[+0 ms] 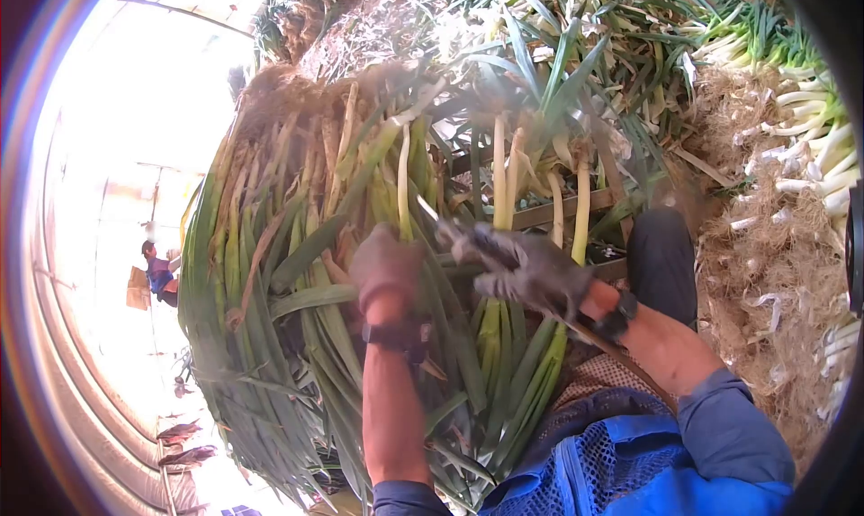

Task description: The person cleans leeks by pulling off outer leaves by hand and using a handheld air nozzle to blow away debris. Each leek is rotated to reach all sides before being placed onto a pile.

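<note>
A large heap of long green leeks (261,273) lies in front of me, root ends at the top and leaves hanging down. My left hand (385,262), in a dark glove, is closed around a pale leek stalk (404,183) that stands up from it. Just to the right, my gloved right hand (531,269) has its fingers bent around a slim tool, whose light, narrow tip (427,208) points toward that stalk. Several yellowish stalks (500,174) rise behind my right hand, their leaves hanging below it.
Cleaned leeks (823,147) with bushy roots are piled along the right edge. Loose leaves and scraps (621,57) cover the back. A wooden crate slat (540,214) shows behind the stalks. At the far left, a person (160,271) is near a cardboard box (138,288).
</note>
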A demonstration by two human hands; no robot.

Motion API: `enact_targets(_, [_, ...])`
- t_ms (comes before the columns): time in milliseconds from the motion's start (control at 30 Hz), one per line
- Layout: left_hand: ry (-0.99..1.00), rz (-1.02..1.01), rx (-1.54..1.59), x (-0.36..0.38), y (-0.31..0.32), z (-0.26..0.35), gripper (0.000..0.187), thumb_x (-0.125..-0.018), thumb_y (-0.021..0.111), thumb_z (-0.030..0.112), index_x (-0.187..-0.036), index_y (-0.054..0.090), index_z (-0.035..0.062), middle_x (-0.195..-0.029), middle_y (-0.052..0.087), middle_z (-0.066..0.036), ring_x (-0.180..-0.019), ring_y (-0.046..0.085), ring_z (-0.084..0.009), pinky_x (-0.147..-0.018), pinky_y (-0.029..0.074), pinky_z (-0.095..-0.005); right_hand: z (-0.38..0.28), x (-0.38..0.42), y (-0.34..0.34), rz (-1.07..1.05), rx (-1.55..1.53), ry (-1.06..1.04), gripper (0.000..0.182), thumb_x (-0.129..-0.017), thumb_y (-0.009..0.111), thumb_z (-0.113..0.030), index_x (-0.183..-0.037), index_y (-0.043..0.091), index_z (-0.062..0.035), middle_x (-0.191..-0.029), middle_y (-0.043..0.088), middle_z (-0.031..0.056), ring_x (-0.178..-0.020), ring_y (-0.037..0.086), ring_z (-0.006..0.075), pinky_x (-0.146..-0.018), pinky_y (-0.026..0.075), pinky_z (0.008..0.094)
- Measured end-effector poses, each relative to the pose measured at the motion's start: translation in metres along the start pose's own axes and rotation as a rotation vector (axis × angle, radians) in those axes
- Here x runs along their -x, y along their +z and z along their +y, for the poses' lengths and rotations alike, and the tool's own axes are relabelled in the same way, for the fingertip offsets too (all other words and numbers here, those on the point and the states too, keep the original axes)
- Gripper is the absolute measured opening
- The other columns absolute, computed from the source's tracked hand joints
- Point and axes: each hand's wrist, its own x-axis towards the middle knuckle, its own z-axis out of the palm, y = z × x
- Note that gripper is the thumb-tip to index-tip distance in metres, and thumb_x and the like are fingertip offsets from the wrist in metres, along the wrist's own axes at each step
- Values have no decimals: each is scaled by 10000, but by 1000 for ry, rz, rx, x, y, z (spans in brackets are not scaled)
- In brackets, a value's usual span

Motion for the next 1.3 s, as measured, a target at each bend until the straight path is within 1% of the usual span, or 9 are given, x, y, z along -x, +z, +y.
enact_targets(233, [-24,-54,-35,3,-7,8,543,-855,870,451,-1258,787,97,-1190,810,-190,-1163,762,-376,-1001,575,-494,-38,-90,-22,155,321,187,707,-935,828,-485,-1534,640,-160,-1436,718,174,-1250,726,327,-1074,552,407])
enact_targets(367, [24,-107,-136,8,8,11,511,-878,837,479,-1216,803,96,-1159,809,-209,-1126,772,-395,-968,590,-498,-25,-39,-19,11,10,20,663,-946,859,-321,-1523,633,-86,-1636,593,129,-1459,600,234,-1200,479,360])
enact_targets(500, [155,-243,-262,49,21,46,406,-896,802,470,-1066,847,104,-1104,817,-208,-1034,795,-412,-877,620,-513,2,16,-19,-37,-75,-11,622,-954,861,-252,-1511,641,-84,-1627,615,66,-1471,569,172,-1211,458,321])
enact_targets(600, [401,-308,-159,73,112,41,250,-913,768,347,-1001,839,124,-991,815,-197,-943,805,-412,-799,634,-521,-30,38,-29,20,-98,54,618,-952,867,-244,-1506,645,-83,-1577,656,42,-1416,603,149,-1191,465,295])
enact_targets(733, [452,-389,-80,110,34,60,349,-905,760,454,-1014,826,129,-987,807,-208,-944,797,-419,-819,625,-537,-36,36,-35,37,61,188,656,-953,870,-198,-1549,620,-89,-1501,699,52,-1306,651,125,-1146,496,294])
enact_targets(833, [241,-89,45,71,12,33,380,-915,795,468,-1127,814,153,-1037,815,-134,-1004,774,-405,-886,608,-509,-21,30,-21,-11,-53,-52,821,-942,885,-189,-1661,502,-81,-1447,724,84,-1247,675,130,-1120,513,294])
enact_targets(933, [174,175,50,29,5,2,458,-938,790,396,-1324,750,154,-1158,798,-165,-1101,755,-403,-960,587,-512,-49,20,-22,50,180,167,855,-946,877,-187,-1684,461,-77,-1457,725,90,-1262,675,129,-1130,508,289])
enact_targets(1100, [138,440,-131,-18,16,-40,686,-955,767,371,-1579,604,140,-1384,747,-210,-1272,719,-394,-1082,558,-491,-7,10,-5,-7,333,-75,860,-945,859,-342,-1687,470,-147,-1372,750,191,-1223,741,256,-1069,552,354])
enact_targets(1300, [191,555,2,-53,9,-63,438,-1031,629,319,-1409,707,111,-1223,771,-215,-1092,753,-425,-950,598,-516,-41,-20,6,-66,444,32,902,-898,860,-371,-1695,463,-229,-1315,765,188,-1173,757,361,-1025,576,429])
